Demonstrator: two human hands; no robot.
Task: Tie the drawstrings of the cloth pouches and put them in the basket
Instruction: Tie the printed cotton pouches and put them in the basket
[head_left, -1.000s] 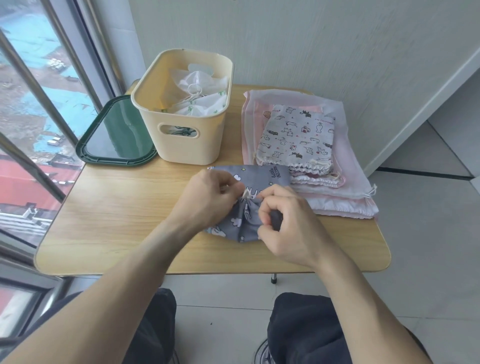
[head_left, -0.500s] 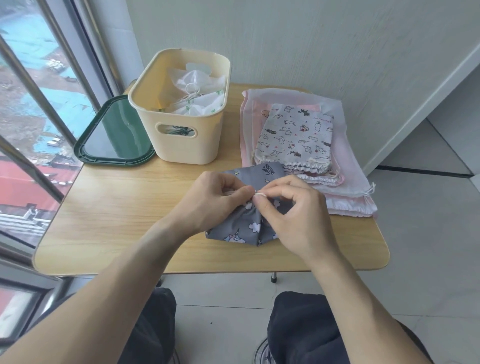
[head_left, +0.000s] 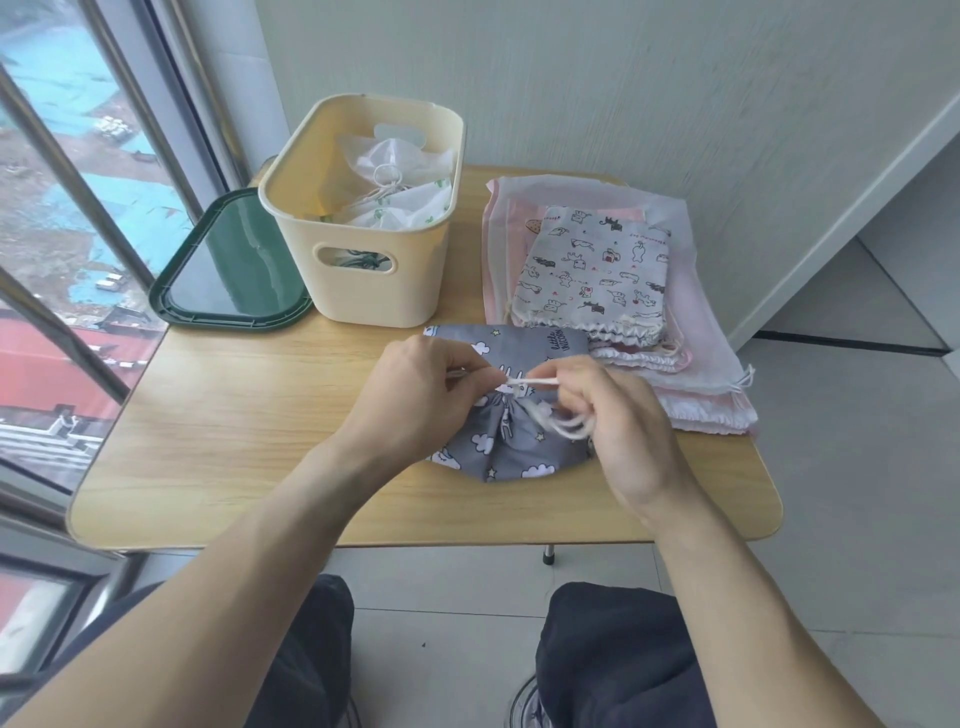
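A grey pouch (head_left: 511, 447) printed with white clouds lies gathered on the wooden table (head_left: 234, 426) in front of me. Its white drawstring (head_left: 530, 383) stretches taut between my hands above the cinched neck. My left hand (head_left: 421, 395) pinches one end of the cord. My right hand (head_left: 618, 415) pinches the other end, with loose loops of cord hanging under its fingers. The cream basket (head_left: 374, 260) stands behind, holding tied white pouches (head_left: 395, 182). A stack of untied pouches lies at the right, topped by a cat-print pouch (head_left: 592, 270).
A dark green tray-like lid (head_left: 223, 270) lies left of the basket, next to the window frame. Pink and white pouches (head_left: 696, 364) reach the table's right edge. A wall runs behind the table. My knees show below the front edge.
My hands have drawn apart from where they met over the pouch neck, pulling the white cord taut between them. The pouch stays in place.
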